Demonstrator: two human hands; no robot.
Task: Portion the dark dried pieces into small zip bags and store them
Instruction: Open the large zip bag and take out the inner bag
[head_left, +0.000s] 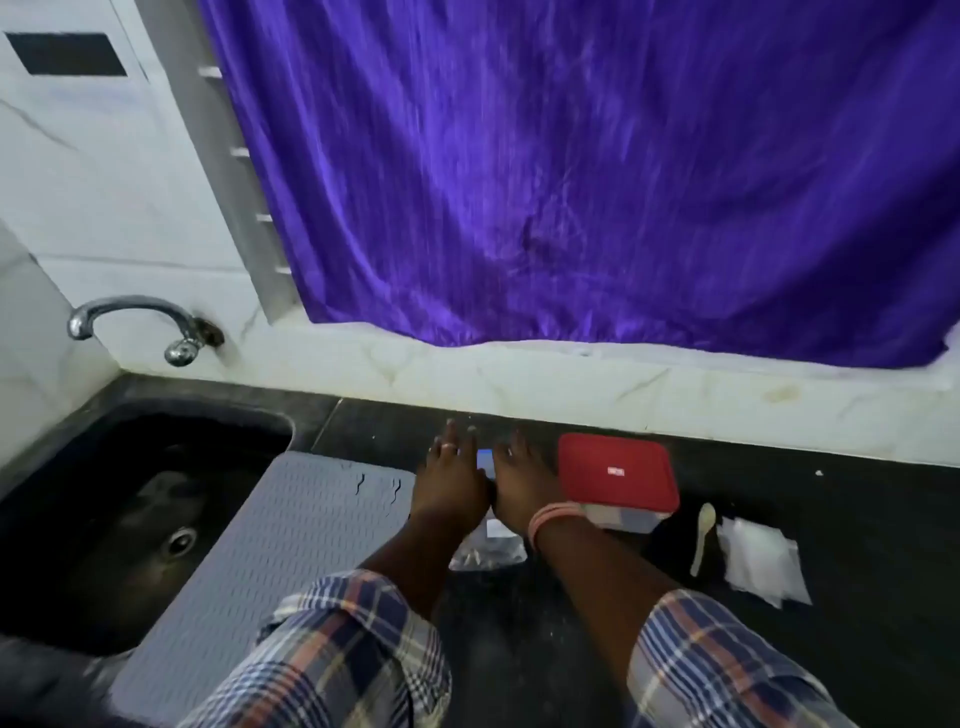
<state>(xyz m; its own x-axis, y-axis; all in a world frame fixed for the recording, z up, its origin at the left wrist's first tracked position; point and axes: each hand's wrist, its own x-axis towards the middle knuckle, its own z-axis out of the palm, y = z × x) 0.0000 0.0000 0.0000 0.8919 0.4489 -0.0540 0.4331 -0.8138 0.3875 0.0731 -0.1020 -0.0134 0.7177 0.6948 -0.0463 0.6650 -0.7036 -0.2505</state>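
My left hand (451, 475) and my right hand (522, 486) lie side by side on the dark counter, fingers stretched forward, pressing flat on a small clear zip bag (488, 545). Only the bag's blue-white top strip shows between the hands, and its lower part with dark pieces shows below the wrists. A container with a red lid (615, 475) stands just right of my right hand. A pale plastic spoon (702, 538) and a stack of empty small zip bags (761, 564) lie further right.
A grey textured mat (291, 545) lies left of my hands, beside a black sink (130, 514) with a chrome tap (135, 322). A purple curtain (597, 182) hangs over the white tiled ledge behind the counter (857, 493).
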